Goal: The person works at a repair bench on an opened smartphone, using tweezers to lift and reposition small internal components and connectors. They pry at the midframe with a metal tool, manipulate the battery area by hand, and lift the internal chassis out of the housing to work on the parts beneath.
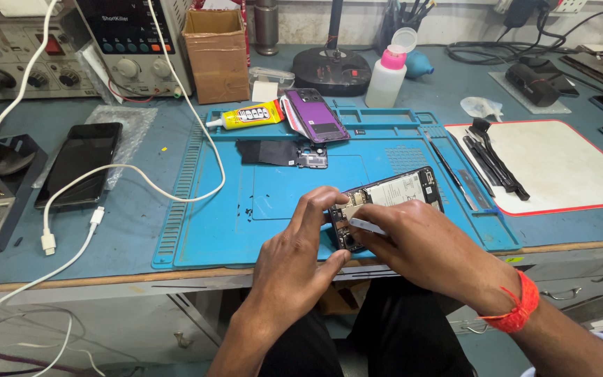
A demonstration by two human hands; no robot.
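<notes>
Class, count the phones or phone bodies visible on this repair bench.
3: an opened phone in both hands, a purple phone on the mat's top edge, a black phone at left. Right-edge items are unclear.

Blue-grey workbench (127, 230) — metal drawers (581, 279) beneath — pale wall (301, 21) behind.

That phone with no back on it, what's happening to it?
A person is holding an opened black smartphone with its insides showing over a blue rubber work mat. The left hand steadies its lower end, and the right hand presses a small white flat tool against it. A purple phone back cover and a yellow glue tube lie further up the mat.
</notes>
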